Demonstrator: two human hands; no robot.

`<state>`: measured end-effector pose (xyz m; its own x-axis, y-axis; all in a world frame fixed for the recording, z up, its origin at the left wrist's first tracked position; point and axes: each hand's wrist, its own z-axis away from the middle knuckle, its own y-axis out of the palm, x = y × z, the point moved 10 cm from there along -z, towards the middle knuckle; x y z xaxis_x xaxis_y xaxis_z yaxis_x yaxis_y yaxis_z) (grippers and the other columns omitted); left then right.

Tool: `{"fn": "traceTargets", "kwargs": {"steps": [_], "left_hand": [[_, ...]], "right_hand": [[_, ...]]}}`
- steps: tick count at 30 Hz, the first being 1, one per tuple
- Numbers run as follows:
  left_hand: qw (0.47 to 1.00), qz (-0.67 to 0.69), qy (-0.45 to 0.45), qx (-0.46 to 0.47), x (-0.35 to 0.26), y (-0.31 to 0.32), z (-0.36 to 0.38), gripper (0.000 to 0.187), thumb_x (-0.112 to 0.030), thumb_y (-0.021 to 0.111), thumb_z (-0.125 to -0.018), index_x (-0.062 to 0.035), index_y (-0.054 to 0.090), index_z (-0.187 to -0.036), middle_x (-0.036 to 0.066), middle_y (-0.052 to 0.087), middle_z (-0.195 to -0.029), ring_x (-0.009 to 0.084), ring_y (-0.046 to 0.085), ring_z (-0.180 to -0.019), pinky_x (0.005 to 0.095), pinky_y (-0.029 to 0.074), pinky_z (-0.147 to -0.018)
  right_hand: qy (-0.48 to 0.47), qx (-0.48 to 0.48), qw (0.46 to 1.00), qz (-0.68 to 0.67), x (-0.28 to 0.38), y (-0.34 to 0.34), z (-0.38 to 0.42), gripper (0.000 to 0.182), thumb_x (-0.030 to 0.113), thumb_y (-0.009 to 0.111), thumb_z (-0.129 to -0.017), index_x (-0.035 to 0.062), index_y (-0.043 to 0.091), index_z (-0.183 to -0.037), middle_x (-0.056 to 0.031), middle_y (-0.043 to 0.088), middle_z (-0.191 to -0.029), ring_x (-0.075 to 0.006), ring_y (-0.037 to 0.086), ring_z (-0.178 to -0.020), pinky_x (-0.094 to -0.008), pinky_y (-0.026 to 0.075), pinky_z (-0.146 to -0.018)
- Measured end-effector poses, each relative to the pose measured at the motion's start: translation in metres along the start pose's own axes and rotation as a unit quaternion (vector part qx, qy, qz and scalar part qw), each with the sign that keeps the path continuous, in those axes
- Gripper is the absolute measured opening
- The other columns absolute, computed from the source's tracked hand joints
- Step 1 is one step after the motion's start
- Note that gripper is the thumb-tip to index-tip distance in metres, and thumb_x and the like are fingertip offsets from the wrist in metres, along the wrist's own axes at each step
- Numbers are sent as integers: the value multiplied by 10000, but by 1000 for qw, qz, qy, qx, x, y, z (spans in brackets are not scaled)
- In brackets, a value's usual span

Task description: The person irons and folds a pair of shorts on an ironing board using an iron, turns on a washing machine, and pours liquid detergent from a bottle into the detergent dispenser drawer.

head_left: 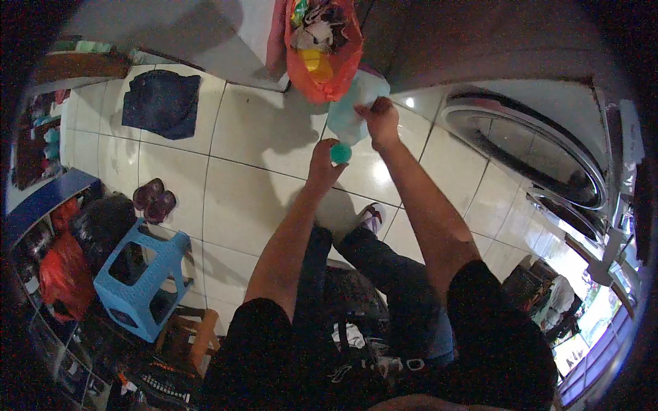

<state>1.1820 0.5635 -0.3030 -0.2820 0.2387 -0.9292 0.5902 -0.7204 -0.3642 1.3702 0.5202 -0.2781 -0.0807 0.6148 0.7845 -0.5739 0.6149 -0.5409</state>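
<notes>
Pale blue plastic forms the bottle (353,103) at the centre of the view, held out over the white tiled floor (253,164) in front of the seated person. The right hand (381,118) grips the bottle near its upper end, fingers wrapped around the body. The left hand (323,163) is closed on a small teal cap (340,153), which sits at the bottle's lower end; whether the cap is seated on the neck or just free of it cannot be told. Immediately beyond the bottle hangs an orange plastic bag (322,51), stuffed with crumpled items, its lower edge just beside the bottle. A dark cloth (162,103) lies flat on the tiles to the left, well apart from the hands. Nearer the person on the left stands a light blue plastic stool (140,277), with a pair of dark sandals (155,199) just behind it. To the right, the round door of a front-loading washing machine (528,154) faces the floor area. One sandalled foot (371,218) rests on the tiles below the hands.
</notes>
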Motion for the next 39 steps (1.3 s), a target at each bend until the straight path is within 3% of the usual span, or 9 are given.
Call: {"fn": "traceTargets", "kwargs": {"steps": [9, 11, 13, 15, 18, 24, 25, 28, 39], "left_hand": [[993, -27, 93, -60, -81, 0, -97, 616, -66, 780, -526, -51, 466, -1055, 147, 519, -1031, 308, 510, -966, 378, 417, -843], [992, 5, 112, -62, -98, -3, -107, 610, -42, 766, -524, -46, 454, -1048, 159, 521, -1016, 336, 490, -975, 400, 392, -854], [993, -6, 102, -50, -111, -6, -113, 618, -63, 777, -530, -48, 466, -1063, 147, 526, -1024, 307, 517, -965, 374, 417, -843], [992, -18, 112, -46, -132, -11, -116, 613, -73, 779, -540, -49, 472, -1070, 139, 530, -1024, 291, 533, -955, 361, 430, -834], [990, -34, 130, -44, -172, -21, -110, 583, -71, 768, -563, -48, 476, -1066, 133, 537, -1012, 286, 539, -943, 357, 435, -823], [995, -35, 96, 8, -266, -45, -104, 530, -69, 751, -597, -58, 480, -1053, 132, 555, -1006, 286, 543, -951, 354, 432, -821], [995, -32, 93, 17, -286, -50, -102, 539, -65, 750, -587, -60, 473, -1050, 140, 554, -1007, 309, 536, -955, 367, 428, -823], [993, -24, 108, 45, -352, -65, -104, 538, -72, 758, -579, -67, 475, -1038, 140, 566, -996, 318, 547, -941, 367, 439, -803], [981, -14, 152, 123, -565, -100, -113, 477, -140, 783, -579, -83, 540, -986, 90, 612, -960, 240, 587, -903, 339, 457, -778]], "right_hand": [[26, 60, 992, -105, 34, -20, -102, 279, 182, 655, -731, -6, 595, -929, -100, 602, -838, -176, 523, -728, -334, 409, -656], [-176, 91, 978, -68, 26, -18, -133, 287, 208, 629, -754, 2, 598, -951, -88, 605, -859, -177, 525, -747, -329, 410, -674], [-170, 137, 971, -99, 31, -21, -133, 313, 232, 602, -779, 9, 588, -998, -83, 601, -902, -180, 523, -792, -324, 407, -713], [44, 197, 960, -193, 59, -36, -97, 356, 255, 572, -806, 15, 566, -1069, -84, 591, -968, -185, 516, -863, -320, 402, -773], [-77, 157, 967, -184, 68, -64, -71, 413, 322, 457, -887, 47, 472, -1195, -99, 548, -1090, -201, 482, -994, -359, 391, -861], [92, 163, 945, -269, -2, -130, 74, 452, 372, 507, -856, 140, 451, -1240, -59, 571, -1094, -170, 520, -992, -362, 401, -840], [-12, 179, 914, -363, -22, -139, 101, 417, 372, 467, -872, 142, 463, -1220, -55, 580, -1071, -172, 528, -976, -365, 398, -847], [266, 112, 903, -318, -71, -171, 190, 275, 161, 477, -852, 104, 537, -1114, -61, 621, -926, -142, 571, -837, -307, 433, -719], [289, 49, 936, -196, -47, -272, 355, 253, 62, 517, -775, 18, 581, -1016, -94, 633, -819, -161, 602, -717, -295, 487, -631]]}}
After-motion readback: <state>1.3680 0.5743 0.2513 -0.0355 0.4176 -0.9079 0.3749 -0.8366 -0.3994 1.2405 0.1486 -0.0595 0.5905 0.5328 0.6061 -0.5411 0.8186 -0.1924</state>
